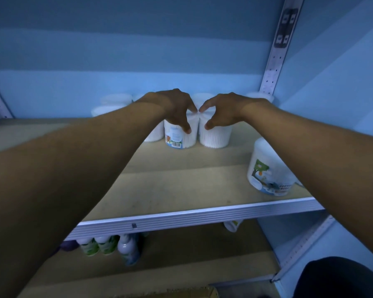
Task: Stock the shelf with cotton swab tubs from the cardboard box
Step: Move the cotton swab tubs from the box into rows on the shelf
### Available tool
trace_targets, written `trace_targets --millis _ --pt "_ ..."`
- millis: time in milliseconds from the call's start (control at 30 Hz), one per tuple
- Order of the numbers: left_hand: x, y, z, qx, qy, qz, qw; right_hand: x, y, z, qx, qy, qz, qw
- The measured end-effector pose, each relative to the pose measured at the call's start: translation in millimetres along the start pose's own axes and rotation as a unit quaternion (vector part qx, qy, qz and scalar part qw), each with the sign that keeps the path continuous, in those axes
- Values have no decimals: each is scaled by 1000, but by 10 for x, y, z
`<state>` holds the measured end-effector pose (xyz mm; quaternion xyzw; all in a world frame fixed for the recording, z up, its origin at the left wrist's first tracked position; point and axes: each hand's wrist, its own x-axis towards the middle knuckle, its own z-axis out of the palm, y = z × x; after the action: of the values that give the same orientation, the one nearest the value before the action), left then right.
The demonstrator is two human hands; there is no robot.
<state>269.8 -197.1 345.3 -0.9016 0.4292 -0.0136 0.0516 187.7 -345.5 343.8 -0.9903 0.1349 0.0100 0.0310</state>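
So both hands are way back on the shelf (202, 186) right now, each one clamped over the top of a cotton swab tub: the left hand (177, 108) has its grip on the barcode tub (180, 136), the right hand (222, 110) on the plain tub (215, 136), and the two tubs sit touching side by side. More white tubs are packed right behind them, partly hidden by the hands. My worry is the letting-go part: fingers are curled down over the lids and the knuckles nearly meet, so pulling out sloppy could tip one tub into its neighbour or bump the back row over. Also there's a bigger tub (269, 168) near the front right edge, just under the right forearm, and it looks tilted. An elbow drag on the way out could knock it off. The cardboard box is barely visible at the bottom.
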Motion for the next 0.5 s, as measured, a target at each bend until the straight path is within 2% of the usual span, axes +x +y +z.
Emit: trace_targets --millis 500 --pt "-626 142 -62 3 -12 -12 1000 -643 -284 -31 -18 -5 -5 1000"
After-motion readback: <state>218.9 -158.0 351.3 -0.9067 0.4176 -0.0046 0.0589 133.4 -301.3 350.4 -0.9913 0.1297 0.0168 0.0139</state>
